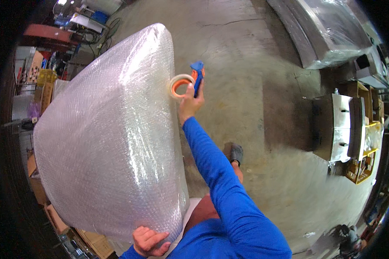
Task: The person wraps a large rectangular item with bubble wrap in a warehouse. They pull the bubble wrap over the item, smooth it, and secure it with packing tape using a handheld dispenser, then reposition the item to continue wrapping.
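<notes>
A large bulky item wrapped in clear bubble wrap fills the left and middle of the view; what lies under the wrap is hidden. My right hand is stretched forward along its right edge, closed around a blue and orange tape dispenser. The dispenser carries a roll of clear tape on an orange hub, close against the side of the wrap. At the near end, my left hand rests by the lower edge of the bubble wrap. Its fingers are loosely bent, with the thumb and index finger apart and nothing visible between them.
Plastic-wrapped metal units stand at the far right. A steel cabinet and a yellow crate are at the right. Cables and shelves with cluttered goods line the left. Concrete floor runs between, with my foot on it.
</notes>
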`<action>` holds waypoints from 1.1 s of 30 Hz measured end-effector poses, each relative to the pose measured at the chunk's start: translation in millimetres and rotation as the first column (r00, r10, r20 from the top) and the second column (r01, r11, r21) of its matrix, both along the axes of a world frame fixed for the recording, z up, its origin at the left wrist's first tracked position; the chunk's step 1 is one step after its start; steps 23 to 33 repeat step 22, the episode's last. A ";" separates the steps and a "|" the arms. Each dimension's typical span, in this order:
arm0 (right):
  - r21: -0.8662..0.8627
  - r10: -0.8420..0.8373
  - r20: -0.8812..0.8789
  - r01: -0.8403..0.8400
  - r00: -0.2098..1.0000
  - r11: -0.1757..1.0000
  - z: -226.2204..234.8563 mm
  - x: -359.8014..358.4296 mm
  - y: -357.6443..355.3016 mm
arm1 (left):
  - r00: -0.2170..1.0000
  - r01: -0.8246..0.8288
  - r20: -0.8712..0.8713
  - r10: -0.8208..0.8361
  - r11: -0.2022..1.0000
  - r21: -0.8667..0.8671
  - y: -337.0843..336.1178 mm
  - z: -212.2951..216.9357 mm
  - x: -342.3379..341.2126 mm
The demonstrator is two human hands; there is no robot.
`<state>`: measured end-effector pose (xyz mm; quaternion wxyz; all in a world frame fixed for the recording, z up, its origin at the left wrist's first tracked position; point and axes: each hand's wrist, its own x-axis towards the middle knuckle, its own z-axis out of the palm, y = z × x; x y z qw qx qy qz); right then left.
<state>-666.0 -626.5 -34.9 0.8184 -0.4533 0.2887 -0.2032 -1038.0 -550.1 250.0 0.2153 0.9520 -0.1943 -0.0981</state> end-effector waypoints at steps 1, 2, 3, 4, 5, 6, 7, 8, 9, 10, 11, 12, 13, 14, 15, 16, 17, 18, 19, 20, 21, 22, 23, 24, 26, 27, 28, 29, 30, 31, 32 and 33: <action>0.136 0.104 0.123 -0.121 0.987 0.983 -6.4 -26.5 -5.5 | 1.000 -0.013 -0.017 0.013 1.000 0.007 -2.0 3.0 -0.5; 0.158 0.186 0.103 -0.200 0.977 0.967 -8.0 -63.8 -13.0 | 1.000 -0.020 -0.022 0.020 1.000 0.009 -3.9 3.2 1.5; 0.120 0.273 0.128 -0.288 0.953 0.950 -4.8 -112.2 -27.9 | 0.999 -0.021 -0.030 0.021 1.000 0.008 -4.5 4.2 4.9; -0.010 0.382 0.013 -0.382 0.924 0.924 3.2 -158.5 -44.1 | 0.999 -0.044 -0.032 0.044 0.999 0.000 -5.4 4.0 9.8; 0.025 0.425 0.011 -0.426 0.905 0.905 15.1 -202.0 -59.0 | 0.997 -0.074 -0.037 0.074 0.997 -0.012 -8.6 3.3 14.5; -0.020 0.562 -0.136 -0.569 0.816 0.822 27.7 -242.9 -82.0 | 0.995 -0.096 -0.020 0.095 0.994 -0.053 -12.2 6.6 17.5; 0.054 0.636 -0.056 -0.634 0.769 0.771 40.4 -276.3 -104.9 | 0.976 -0.205 -0.079 0.201 0.978 -0.042 -16.7 9.8 20.5; 0.173 0.706 -0.065 -0.689 0.705 0.704 52.9 -301.3 -127.1 | 0.947 -0.291 -0.148 0.285 0.956 -0.023 -20.6 11.9 25.1; 0.164 0.687 0.029 -0.682 0.726 0.713 61.6 -312.9 -147.2 | 0.904 -0.389 -0.206 0.375 0.921 -0.030 -24.2 12.3 32.2; 0.141 0.636 0.103 -0.645 0.764 0.751 69.9 -320.9 -159.0 | 0.883 -0.420 -0.253 0.394 0.906 -0.054 -25.7 12.8 41.4; 0.216 0.618 0.103 -0.624 0.779 0.751 79.0 -327.7 -170.9 | 0.850 -0.470 -0.314 0.423 0.879 -0.087 -27.3 13.6 51.4; 0.139 0.607 0.067 -0.609 0.792 0.781 88.8 -333.8 -182.7 | 0.785 -0.543 -0.464 0.411 0.817 -0.195 -30.5 15.0 60.3; -0.061 0.601 0.078 -0.598 0.795 0.799 95.2 -333.5 -193.7 | 0.703 -0.628 -0.610 0.367 0.723 -0.288 -34.8 16.2 68.2; -0.192 0.567 0.087 -0.545 0.819 0.816 101.7 -336.1 -198.6 | 0.621 -0.709 -0.729 0.289 0.604 -0.365 -39.9 17.3 72.9; -0.215 0.569 0.127 -0.538 0.812 0.815 108.3 -338.8 -203.8 | 0.580 -0.721 -0.788 0.207 0.582 -0.377 -47.0 17.4 76.4; -0.302 0.596 0.167 -0.535 0.785 0.789 112.3 -338.1 -207.9 | 0.541 -0.734 -0.831 0.128 0.555 -0.392 -54.6 16.4 80.0; -0.370 0.626 0.194 -0.534 0.756 0.760 116.3 -339.4 -213.8 | 0.495 -0.748 -0.868 0.048 0.531 -0.398 -60.2 16.0 83.0; -0.425 0.644 0.245 -0.517 0.724 0.743 118.3 -339.9 -218.1 | 0.459 -0.768 -0.888 0.039 0.519 -0.375 -63.8 15.4 86.6; -0.468 0.665 0.272 -0.508 0.696 0.723 118.2 -338.3 -219.8 | 0.421 -0.783 -0.907 0.027 0.515 -0.348 -66.9 13.6 92.3; -0.528 0.675 0.331 -0.463 0.659 0.711 116.1 -334.3 -220.8 | 0.381 -0.796 -0.924 0.017 0.515 -0.319 -68.8 10.8 99.5; -0.640 0.722 0.323 -0.420 0.613 0.643 112.8 -327.8 -224.9 | 0.343 -0.801 -0.939 0.038 0.534 -0.271 -69.7 7.4 108.0; -0.679 0.738 0.347 -0.388 0.579 0.623 108.8 -323.4 -226.4 | 0.348 -0.770 -0.933 0.087 0.594 -0.232 -70.5 3.2 117.4; -0.679 0.738 0.347 -0.388 0.579 0.623 108.8 -323.4 -226.4 | 0.348 -0.770 -0.933 0.087 0.594 -0.232 -70.5 3.2 117.4; -0.679 0.738 0.347 -0.388 0.579 0.623 108.8 -323.4 -226.4 | 0.348 -0.770 -0.933 0.087 0.594 -0.232 -70.5 3.2 117.4; -0.679 0.738 0.347 -0.388 0.579 0.623 108.8 -323.4 -226.4 | 0.348 -0.770 -0.933 0.087 0.594 -0.232 -70.5 3.2 117.4; -0.679 0.738 0.347 -0.388 0.579 0.623 108.8 -323.4 -226.4 | 0.348 -0.770 -0.933 0.087 0.594 -0.232 -70.5 3.2 117.4; -0.679 0.738 0.347 -0.388 0.579 0.623 108.8 -323.4 -226.4 | 0.348 -0.770 -0.933 0.087 0.594 -0.232 -70.5 3.2 117.4; -0.679 0.738 0.347 -0.388 0.579 0.623 108.8 -323.4 -226.4 | 0.348 -0.770 -0.933 0.087 0.594 -0.232 -70.5 3.2 117.4; -0.679 0.738 0.347 -0.388 0.579 0.623 108.8 -323.4 -226.4 | 0.348 -0.770 -0.933 0.087 0.594 -0.232 -70.5 3.2 117.4; -0.679 0.738 0.347 -0.388 0.579 0.623 108.8 -323.4 -226.4 | 0.348 -0.770 -0.933 0.087 0.594 -0.232 -70.5 3.2 117.4; -0.679 0.738 0.347 -0.388 0.579 0.623 108.8 -323.4 -226.4 | 0.348 -0.770 -0.933 0.087 0.594 -0.232 -70.5 3.2 117.4; -0.679 0.738 0.347 -0.388 0.579 0.623 108.8 -323.4 -226.4 | 0.348 -0.770 -0.933 0.087 0.594 -0.232 -70.5 3.2 117.4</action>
